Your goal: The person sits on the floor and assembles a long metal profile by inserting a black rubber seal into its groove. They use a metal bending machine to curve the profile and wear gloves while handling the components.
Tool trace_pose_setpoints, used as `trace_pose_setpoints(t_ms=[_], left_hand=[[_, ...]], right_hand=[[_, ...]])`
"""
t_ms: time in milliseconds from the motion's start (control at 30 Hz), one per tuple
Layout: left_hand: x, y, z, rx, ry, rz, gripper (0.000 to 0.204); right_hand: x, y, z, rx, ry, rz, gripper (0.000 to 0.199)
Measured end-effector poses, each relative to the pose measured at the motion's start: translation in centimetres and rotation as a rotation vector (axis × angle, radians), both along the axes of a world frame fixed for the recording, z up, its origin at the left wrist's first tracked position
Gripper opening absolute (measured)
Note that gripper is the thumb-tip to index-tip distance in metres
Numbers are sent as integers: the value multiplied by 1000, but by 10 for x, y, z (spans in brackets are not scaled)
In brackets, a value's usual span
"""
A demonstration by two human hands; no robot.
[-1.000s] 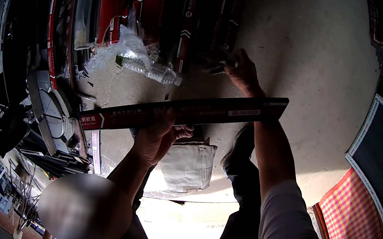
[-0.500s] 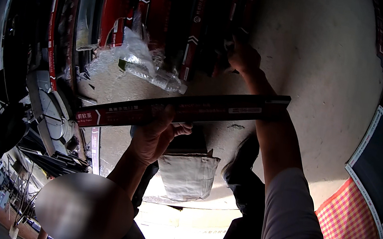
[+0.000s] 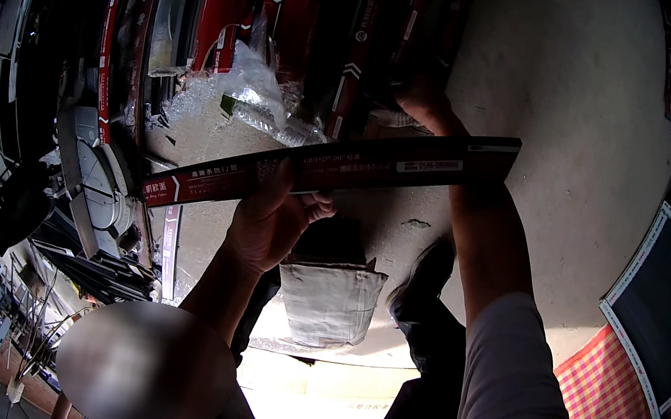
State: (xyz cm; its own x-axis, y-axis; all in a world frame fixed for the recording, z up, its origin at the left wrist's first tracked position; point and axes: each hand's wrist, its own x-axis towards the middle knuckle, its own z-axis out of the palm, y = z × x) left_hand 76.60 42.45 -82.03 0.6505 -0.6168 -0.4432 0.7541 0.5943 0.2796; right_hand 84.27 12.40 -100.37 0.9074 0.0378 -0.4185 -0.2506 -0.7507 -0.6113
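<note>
A long dark bar (image 3: pixel 351 166), wrapped in dark red printed film, lies across in front of me with its right end higher. My left hand (image 3: pixel 269 217) is closed round its left half, thumb on the near face and fingertips curling beneath. Past the bar, my right hand (image 3: pixel 427 106) reaches forward to the dark ends of the stacked red-wrapped lengths (image 3: pixel 355 65). Deep shadow hides its fingers, so whether they grip anything does not show. The right forearm (image 3: pixel 480 231) passes behind the bar's right end.
Crumpled clear plastic (image 3: pixel 251 80) and a plastic bottle (image 3: pixel 279 125) lie by the stack. At left stands a round metal machine part (image 3: pixel 100 187) among dark offcuts. A folded grey cloth bag (image 3: pixel 330 304) sits between my legs. Checked cloth (image 3: pixel 613 416) and a dark framed panel (image 3: pixel 665 298) are at right.
The bar's right end has risen and its face has turned more toward me. My right hand has shifted slightly nearer, its fingers now lost in shadow. The whole view has shifted a little.
</note>
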Motion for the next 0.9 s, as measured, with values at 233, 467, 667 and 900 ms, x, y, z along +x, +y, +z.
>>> trace_pose_setpoints(t_ms=[233, 467, 667, 900], left_hand=[[-25, 21, 72, -26, 100, 38, 34], [-45, 20, 235, 14, 117, 47, 38], [-83, 29, 401, 17, 62, 126, 48], [-169, 14, 550, 151, -125, 570, 34]], right_hand=[[-103, 35, 149, 1302, 320, -573, 32], [-165, 82, 389, 1140, 392, -614, 42], [-177, 109, 565, 939, 458, -217, 49], [-207, 124, 717, 948, 247, 126, 25]])
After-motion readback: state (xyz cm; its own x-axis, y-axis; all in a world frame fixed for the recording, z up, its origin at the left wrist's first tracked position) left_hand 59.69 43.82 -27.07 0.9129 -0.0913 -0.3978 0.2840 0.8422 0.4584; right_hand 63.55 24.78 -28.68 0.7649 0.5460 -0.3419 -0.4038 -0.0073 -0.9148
